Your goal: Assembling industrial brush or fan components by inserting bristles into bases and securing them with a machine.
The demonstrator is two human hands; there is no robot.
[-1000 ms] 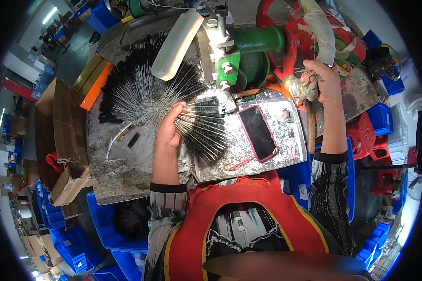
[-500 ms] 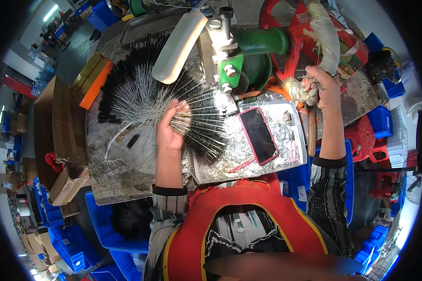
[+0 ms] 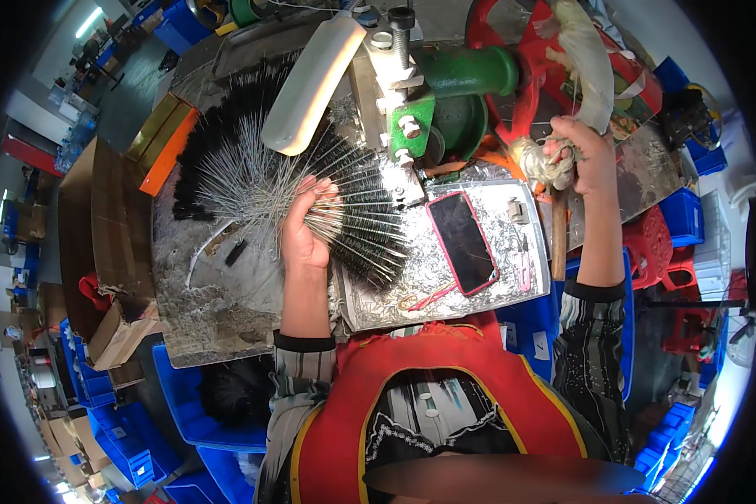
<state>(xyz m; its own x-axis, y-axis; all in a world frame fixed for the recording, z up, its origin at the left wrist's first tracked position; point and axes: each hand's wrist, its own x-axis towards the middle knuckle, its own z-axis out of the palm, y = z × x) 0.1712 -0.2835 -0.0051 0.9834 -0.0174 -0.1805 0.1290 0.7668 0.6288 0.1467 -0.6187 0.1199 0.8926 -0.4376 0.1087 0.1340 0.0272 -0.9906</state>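
Note:
My left hand (image 3: 307,227) is closed around the thin wire stems of some black-bristled twisted-wire brushes (image 3: 365,223), which fan out to the right toward the machine. A larger heap of the same brushes (image 3: 244,160) spreads behind and left of that hand, wire ends toward the middle. My right hand (image 3: 586,155) grips a cloth-wrapped handle (image 3: 550,164) on the red wheel of a green hand press (image 3: 470,71). The press head (image 3: 405,126), with bolts on it, stands between my hands, beside the fan's right edge. A bright white lamp (image 3: 315,88) hangs over the brushes and partly hides them.
A phone in a pink case (image 3: 462,244) lies on a metal tray (image 3: 378,311) strewn with shiny scraps. An orange box (image 3: 170,151) and an open cardboard carton (image 3: 109,227) stand at left. Blue bins (image 3: 197,403) sit below the table edge; red stools (image 3: 648,238) stand at right.
The lamp appears slightly lower and further left. Both hands keep their grips, with only a very slight shift of the right hand and forearm.

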